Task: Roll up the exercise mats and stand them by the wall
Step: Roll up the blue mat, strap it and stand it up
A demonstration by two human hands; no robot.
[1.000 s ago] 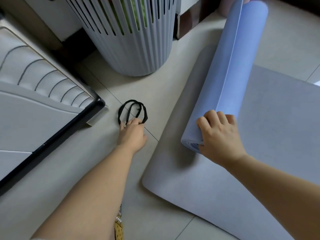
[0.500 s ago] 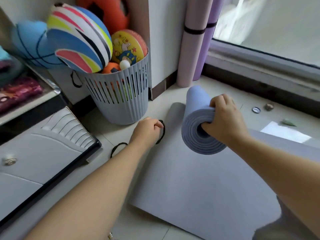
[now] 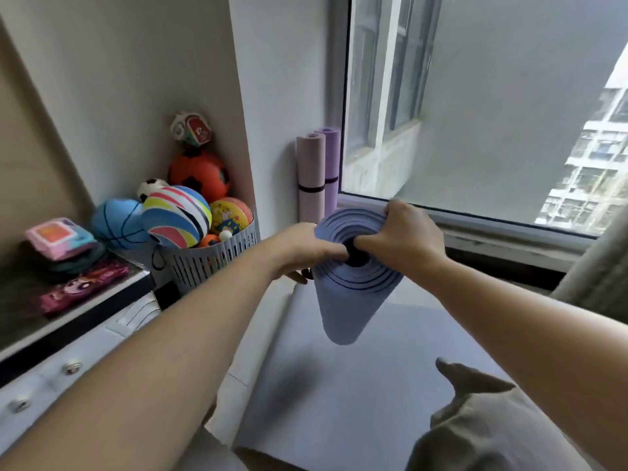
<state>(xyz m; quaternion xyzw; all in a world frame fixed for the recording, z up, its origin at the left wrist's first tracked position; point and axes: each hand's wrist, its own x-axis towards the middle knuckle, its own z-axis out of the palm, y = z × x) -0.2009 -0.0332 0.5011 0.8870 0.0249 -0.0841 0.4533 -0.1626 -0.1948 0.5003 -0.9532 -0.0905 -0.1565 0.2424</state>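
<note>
Mat (image 3: 350,300), position?
— Rolled, blue, on end, tilted, over flat grey mat (image 3: 339,402); contact below, cannot tell.
— Hands?
— Both grip its top rim: left hand (image 3: 299,253), right hand (image 3: 404,239), fingers curled into core.

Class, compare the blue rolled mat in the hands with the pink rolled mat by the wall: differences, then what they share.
The blue mat is gripped at its top end by the left hand and right hand; the pink mat stands untouched by the wall. A black band circles the pink mat; none shows on the blue mat. The blue mat's coils gape; the pink mat looks tight. Both are rolled.
</note>
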